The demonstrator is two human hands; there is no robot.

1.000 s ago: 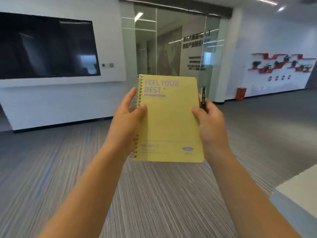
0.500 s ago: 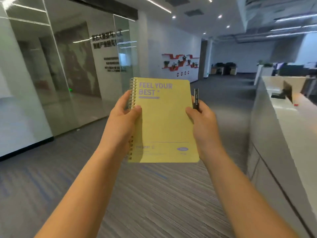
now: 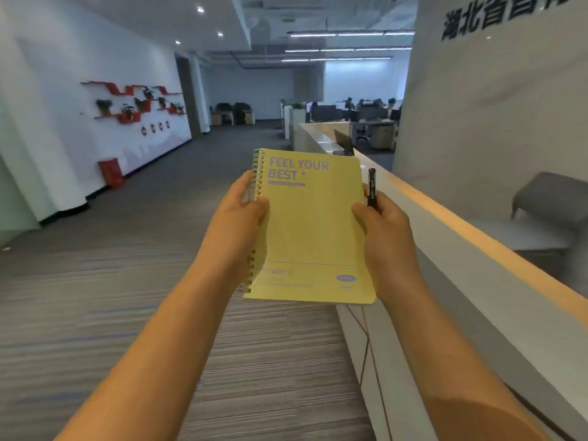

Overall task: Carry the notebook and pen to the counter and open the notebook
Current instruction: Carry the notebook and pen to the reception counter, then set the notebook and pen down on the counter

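Note:
A closed yellow spiral notebook (image 3: 313,227) with purple lettering is held upright in front of me, above the carpet. My left hand (image 3: 237,230) grips its spiral edge, thumb on the cover. My right hand (image 3: 386,237) holds the right edge and also pinches a black pen (image 3: 371,186), which sticks up beside the notebook. The long white counter (image 3: 471,265) with a wooden strip along its top runs along my right side, just right of my right hand.
Grey striped carpet (image 3: 111,313) stretches ahead and left. A white wall with red shelves (image 3: 133,103) and a red box (image 3: 111,173) stands left. A grey chair (image 3: 553,198) sits behind the counter. A dark device (image 3: 343,143) rests on the counter's far end. Desks with people lie far ahead.
The view has swung to the right: the glass wall has gone out of sight and the counter now lies close on my right. Both hands keep the same hold on the notebook and pen.

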